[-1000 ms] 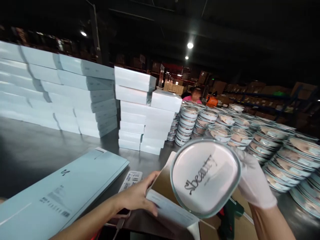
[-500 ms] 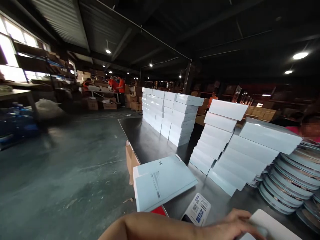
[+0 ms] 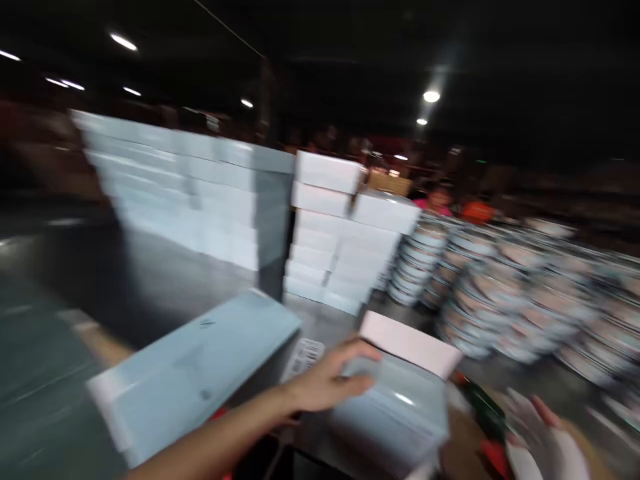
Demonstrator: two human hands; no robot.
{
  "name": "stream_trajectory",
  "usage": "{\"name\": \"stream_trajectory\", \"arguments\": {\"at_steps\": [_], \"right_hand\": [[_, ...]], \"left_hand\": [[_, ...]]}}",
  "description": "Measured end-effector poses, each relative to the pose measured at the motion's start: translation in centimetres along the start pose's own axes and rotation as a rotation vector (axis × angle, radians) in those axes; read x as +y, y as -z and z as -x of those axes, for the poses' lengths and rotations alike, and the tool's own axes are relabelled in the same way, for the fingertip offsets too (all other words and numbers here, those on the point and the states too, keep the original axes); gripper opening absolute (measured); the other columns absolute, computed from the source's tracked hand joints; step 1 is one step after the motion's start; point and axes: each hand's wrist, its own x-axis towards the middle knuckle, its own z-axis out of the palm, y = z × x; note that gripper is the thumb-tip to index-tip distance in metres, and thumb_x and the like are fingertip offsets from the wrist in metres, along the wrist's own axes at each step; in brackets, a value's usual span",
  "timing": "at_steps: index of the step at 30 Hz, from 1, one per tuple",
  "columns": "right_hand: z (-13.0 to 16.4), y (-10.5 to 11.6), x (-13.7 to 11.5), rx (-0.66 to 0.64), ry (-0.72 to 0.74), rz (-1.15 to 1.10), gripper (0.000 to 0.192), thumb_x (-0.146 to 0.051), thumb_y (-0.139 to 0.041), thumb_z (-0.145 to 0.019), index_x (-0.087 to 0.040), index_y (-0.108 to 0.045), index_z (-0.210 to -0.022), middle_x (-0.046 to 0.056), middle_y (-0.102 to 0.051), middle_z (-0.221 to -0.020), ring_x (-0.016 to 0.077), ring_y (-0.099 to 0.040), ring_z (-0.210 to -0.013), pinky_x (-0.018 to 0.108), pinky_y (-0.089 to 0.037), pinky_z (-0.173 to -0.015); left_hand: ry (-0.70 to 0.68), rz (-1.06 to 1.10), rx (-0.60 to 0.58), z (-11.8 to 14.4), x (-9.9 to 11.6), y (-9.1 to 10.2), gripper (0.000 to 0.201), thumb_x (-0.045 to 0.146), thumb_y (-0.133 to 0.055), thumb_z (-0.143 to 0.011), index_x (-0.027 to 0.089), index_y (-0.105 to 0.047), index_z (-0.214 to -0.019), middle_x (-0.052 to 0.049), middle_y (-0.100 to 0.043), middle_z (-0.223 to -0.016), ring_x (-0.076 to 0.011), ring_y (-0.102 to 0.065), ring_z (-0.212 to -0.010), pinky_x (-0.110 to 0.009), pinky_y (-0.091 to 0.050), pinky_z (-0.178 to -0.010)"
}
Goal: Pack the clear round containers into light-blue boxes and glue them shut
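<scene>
Pale-blue open box (image 3: pixel 395 407) on the surface (image 3: pixel 150 280); left hand (image 3: pixel 325 383) grips its rim at 9 o'clock. Gloved right hand (image 3: pixel 543 440), fingers spread, empty, at 4 o'clock.

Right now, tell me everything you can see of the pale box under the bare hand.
The pale box is a light blue-grey carton, cardboard by its look, lying near the table's front edge. Its lid flap stands open at the far side, showing a whitish inner face. The left hand rests on its near-left top edge, fingers curled over the rim. Motion blur hides any print and the contents.
</scene>
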Motion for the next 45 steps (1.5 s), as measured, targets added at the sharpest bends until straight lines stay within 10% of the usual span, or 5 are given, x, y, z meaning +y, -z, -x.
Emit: {"name": "stream_trajectory", "arguments": {"at_steps": [8, 28, 32, 40, 45], "right_hand": [[5.6, 14.5, 9.5, -0.452, -0.288, 0.901, 0.022, -0.018, -0.069, -0.088, -0.016, -0.070, -0.109, 0.011, -0.071, -0.118, 0.0261, -0.067, -0.106, 0.045, -0.055, -0.094], [4.2, 12.7, 8.9, -0.694, -0.341, 1.032, 0.015, -0.017, -0.064, -0.096, -0.017, -0.068, -0.082, 0.002, -0.072, -0.094, 0.0192, -0.067, -0.095, 0.039, -0.052, -0.090], [3.7, 11.7, 7.5, -0.534, -0.480, 0.959, 0.017, -0.013, -0.062, -0.094, -0.012, -0.068, -0.109, 0.018, -0.067, -0.126, 0.0307, -0.063, -0.115, 0.049, -0.045, -0.100], [4.0, 3.1, 4.8, -0.562, -0.997, 0.259, 0.037, -0.050, -0.065, -0.095, -0.018, -0.063, -0.076, -0.006, -0.059, -0.060, 0.0104, -0.056, -0.050, 0.026, -0.050, -0.055], [4.6, 3.7, 3.7, -0.355, -1.065, -0.361, 0.055, -0.069, -0.051, -0.092, -0.021, -0.054, -0.066, -0.007, -0.048, -0.050, 0.0089, -0.046, -0.039, 0.024, -0.040, -0.042]], "left_hand": [[0.133, -0.180, -0.018, 0.1, -5.5, 2.1, 0.047, 0.051, -0.084, -0.076, 0.038, -0.076, -0.120, 0.004, -0.068, -0.140, -0.0343, -0.055, -0.134, -0.052, -0.029, -0.121], [0.151, -0.307, -0.092, 0.2, -4.6, 2.7, 0.050, 0.047, -0.082, -0.076, 0.039, -0.074, -0.125, 0.000, -0.067, -0.144, -0.0367, -0.050, -0.142, -0.057, -0.029, -0.120], [0.141, -0.203, 0.036, 0.6, -4.7, 2.0, 0.049, 0.044, -0.087, -0.068, 0.041, -0.079, -0.116, 0.001, -0.072, -0.138, -0.0400, -0.051, -0.141, -0.057, -0.029, -0.120], [0.109, -0.212, -0.063, 0.7, -6.3, 2.6, 0.058, 0.042, -0.086, -0.071, 0.037, -0.073, -0.127, 0.000, -0.068, -0.144, -0.0420, -0.039, -0.149, -0.059, -0.023, -0.122], [0.086, -0.206, -0.023, 0.2, -6.5, 2.5, 0.056, 0.049, -0.087, -0.069, 0.035, -0.077, -0.123, -0.006, -0.070, -0.139, -0.0430, -0.045, -0.145, -0.056, -0.026, -0.123]]}}
